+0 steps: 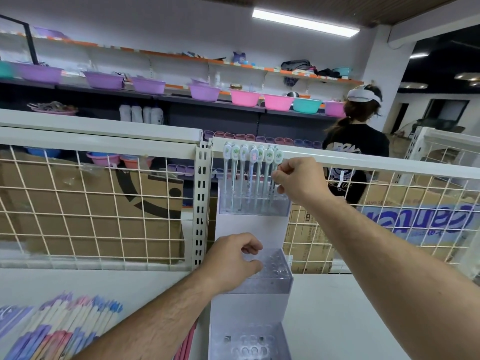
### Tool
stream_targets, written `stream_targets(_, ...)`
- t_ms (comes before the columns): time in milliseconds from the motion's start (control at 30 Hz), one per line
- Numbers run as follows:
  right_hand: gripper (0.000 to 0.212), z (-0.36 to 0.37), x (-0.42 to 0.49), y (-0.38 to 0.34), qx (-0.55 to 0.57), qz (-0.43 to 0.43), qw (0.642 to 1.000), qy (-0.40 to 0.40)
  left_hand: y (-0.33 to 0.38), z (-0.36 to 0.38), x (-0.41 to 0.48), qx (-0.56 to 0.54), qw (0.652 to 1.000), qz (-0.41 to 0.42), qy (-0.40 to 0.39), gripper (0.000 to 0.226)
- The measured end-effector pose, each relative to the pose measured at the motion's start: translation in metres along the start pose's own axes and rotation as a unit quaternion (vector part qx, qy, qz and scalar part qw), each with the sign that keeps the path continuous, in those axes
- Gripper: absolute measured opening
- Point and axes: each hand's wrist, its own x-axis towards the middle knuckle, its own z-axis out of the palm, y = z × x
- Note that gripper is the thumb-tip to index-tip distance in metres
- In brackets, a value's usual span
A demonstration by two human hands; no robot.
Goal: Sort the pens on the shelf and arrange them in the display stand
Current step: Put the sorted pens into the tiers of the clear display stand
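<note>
Several pens [249,175] stand upright in the top clear tier of the display stand [253,229]. My right hand [298,180] pinches the rightmost pen [278,155], and my left hand [233,263] grips the left edge of the middle tier [275,266]. A heap of pens [65,326] lies on the shelf [337,307], lower left. A wire grid [104,203] backs the stand.

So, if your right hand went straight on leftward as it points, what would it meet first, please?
Probably the row of white cartoon-topped pens standing in the clear plastic top tier; the right hand seems to pinch the rightmost.

Basins [245,97] (pink, purple) line the back shelf [168,97].
</note>
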Motion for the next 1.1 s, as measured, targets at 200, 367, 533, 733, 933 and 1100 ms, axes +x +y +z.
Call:
stream_targets(200,0.021,0.003,-0.004,0.004,-0.030,0.009,1.000,0.003,-0.001,0.001,-0.001,-0.004,1.000,-0.001,0.002,0.027)
stream_targets(367,0.015,0.000,-0.010,0.005,-0.014,0.011,1.000,0.015,-0.001,0.000,-0.001,0.000,1.000,0.004,0.001,0.027)
stream_targets(533,0.014,0.001,-0.031,0.011,-0.016,0.008,0.998,0.061,-0.001,0.000,-0.001,0.009,1.000,0.015,-0.003,0.028)
stream_targets(733,0.026,0.009,-0.078,0.022,-0.084,0.026,0.996,0.010,-0.001,-0.005,-0.002,0.027,0.999,0.016,-0.035,0.029)
stream_targets(933,0.035,0.021,-0.124,0.033,-0.124,0.053,0.990,-0.042,-0.011,-0.011,-0.016,0.084,0.994,0.056,-0.047,0.027)
stream_targets(1100,0.036,0.030,-0.153,0.025,-0.109,0.050,0.991,-0.063,-0.020,-0.028,-0.048,0.087,0.995,0.051,-0.008,0.027)
